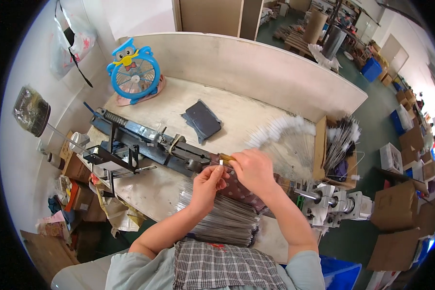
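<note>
My left hand (209, 184) pinches a small white piece (221, 163) between thumb and fingertips, at the right end of a long dark metal bench fixture (152, 147). Right beside it, my right hand (254, 168) is closed round a tool with a yellow-brown handle (225, 157); the rest of the tool is hidden by the fingers. Below my hands lies a thick bundle of thin grey metal wires (222, 220). A dotted brown cloth (239, 191) is partly covered by my right forearm.
A phone-like dark slab (203, 119) lies beyond the fixture. White-tipped wire brushes (282, 129) fan out at right, beside a cardboard box (320, 147) of more wires. A blue cartoon fan (135, 77) stands far left. A shafted metal machine (336, 203) sits at the right edge.
</note>
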Motion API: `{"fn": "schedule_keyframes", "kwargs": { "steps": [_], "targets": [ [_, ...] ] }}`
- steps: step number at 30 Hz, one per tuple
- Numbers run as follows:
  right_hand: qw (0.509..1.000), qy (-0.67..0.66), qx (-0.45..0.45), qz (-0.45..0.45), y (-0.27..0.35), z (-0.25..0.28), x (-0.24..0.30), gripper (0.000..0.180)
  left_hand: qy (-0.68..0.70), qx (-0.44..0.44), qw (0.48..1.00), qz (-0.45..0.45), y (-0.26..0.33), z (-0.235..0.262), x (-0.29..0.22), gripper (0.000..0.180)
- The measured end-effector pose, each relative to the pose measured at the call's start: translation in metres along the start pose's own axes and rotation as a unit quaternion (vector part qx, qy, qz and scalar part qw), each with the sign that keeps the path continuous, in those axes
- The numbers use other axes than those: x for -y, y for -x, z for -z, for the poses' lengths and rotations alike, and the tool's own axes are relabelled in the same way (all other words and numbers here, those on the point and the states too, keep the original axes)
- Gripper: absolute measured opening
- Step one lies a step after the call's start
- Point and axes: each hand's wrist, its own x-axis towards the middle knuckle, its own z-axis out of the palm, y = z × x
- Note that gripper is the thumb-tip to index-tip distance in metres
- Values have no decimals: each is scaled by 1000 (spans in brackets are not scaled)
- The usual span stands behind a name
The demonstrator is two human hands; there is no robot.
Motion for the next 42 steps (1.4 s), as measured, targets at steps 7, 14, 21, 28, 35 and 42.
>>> {"fn": "schedule_keyframes", "kwargs": {
  "steps": [7, 14, 21, 28, 35, 42],
  "targets": [
    [988, -110, 81, -72, -4, 6, 5, 20, -33, 38, 999, 1, -2, 10, 2, 27],
    [978, -161, 76, -111, 0, 0, 12, 20, 27, 50, 996, 69, -6, 4, -7, 45],
    [998, 15, -64, -15, 4, -19, 41, 28, 165, 22, 986, 25, 2, 5, -2, 34],
    [990, 33, -123, 65, 14, -11, 24, 28, 186, 11, 982, -1, -2, -3, 4, 15],
    [992, 15, -100, 75, 25, -4, 11, 25, 167, 13, 986, -19, -2, 0, 5, 14],
    [995, -17, -85, 58, 21, -4, 21, 25, 161, -6, 987, -8, -1, -1, 6, 12]
  ]
}}
